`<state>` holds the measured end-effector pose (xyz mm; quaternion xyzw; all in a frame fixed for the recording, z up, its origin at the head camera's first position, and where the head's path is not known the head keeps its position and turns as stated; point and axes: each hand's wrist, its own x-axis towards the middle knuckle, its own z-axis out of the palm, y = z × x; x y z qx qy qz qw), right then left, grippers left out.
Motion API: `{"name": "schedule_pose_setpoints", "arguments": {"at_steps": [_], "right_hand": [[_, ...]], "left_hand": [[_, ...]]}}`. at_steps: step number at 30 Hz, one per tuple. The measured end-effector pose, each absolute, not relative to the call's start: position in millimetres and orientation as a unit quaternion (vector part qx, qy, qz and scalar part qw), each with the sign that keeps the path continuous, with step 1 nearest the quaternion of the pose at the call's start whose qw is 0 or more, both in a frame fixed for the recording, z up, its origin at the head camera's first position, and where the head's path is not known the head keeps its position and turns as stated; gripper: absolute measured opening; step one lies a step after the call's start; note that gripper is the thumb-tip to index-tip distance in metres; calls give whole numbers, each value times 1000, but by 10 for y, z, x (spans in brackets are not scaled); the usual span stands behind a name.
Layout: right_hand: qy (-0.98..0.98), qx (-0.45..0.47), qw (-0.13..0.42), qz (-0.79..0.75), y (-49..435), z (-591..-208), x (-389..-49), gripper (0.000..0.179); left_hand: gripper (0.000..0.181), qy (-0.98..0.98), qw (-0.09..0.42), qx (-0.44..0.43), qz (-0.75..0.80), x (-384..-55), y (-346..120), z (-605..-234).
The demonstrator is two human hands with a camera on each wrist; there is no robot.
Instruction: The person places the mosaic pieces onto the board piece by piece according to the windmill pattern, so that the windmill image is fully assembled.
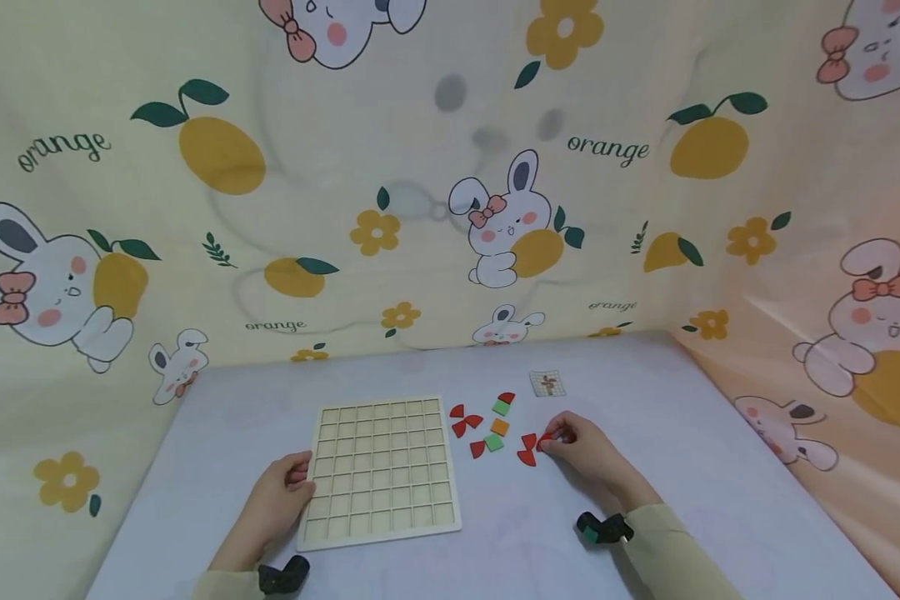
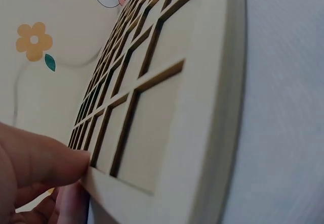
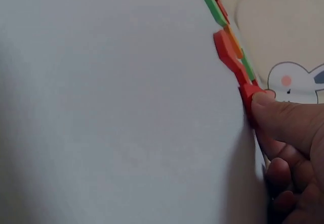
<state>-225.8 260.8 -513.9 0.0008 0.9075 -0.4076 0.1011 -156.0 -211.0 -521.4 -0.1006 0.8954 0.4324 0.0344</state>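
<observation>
A pale wooden grid board [image 1: 379,472] lies on the table, its square cells holding nothing. My left hand [image 1: 279,493] grips its left edge; in the left wrist view the thumb [image 2: 61,163] lies at the rim and the other fingers curl below. My right hand [image 1: 587,448] pinches a red quarter-round piece [image 3: 248,100] between thumb and fingers, low over the table. Close to it lie two more red pieces, one upper [image 1: 529,441] and one lower [image 1: 527,457]. The curled fingers [image 3: 278,172] show under the thumb in the right wrist view.
Between board and right hand lie several red pieces [image 1: 474,422], two green squares [image 1: 493,442] and an orange square [image 1: 500,427]. A small pattern card [image 1: 547,383] is farther back. Printed cloth [image 1: 420,275] hangs behind the white-covered table [image 1: 517,542].
</observation>
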Motion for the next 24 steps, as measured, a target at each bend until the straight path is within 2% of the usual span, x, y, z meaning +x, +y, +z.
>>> {"name": "schedule_pose_setpoints", "arguments": {"at_steps": [7, 12, 18, 24], "right_hand": [[894, 9, 128, -430, 2672, -5060, -2308, 21], [886, 11, 117, -449, 2573, -4956, -2382, 25], [855, -22, 124, -503, 2083, -4867, -2424, 22], [835, -95, 143, -523, 1575, -4823, -2423, 19]], "left_hand": [[51, 892, 32, -94, 441, -1563, -2122, -5202], [51, 888, 30, -98, 447, -1549, -2088, -5172], [52, 888, 32, -114, 445, -1553, -2100, -5193], [52, 883, 46, -122, 450, -1573, -2144, -5252]]}}
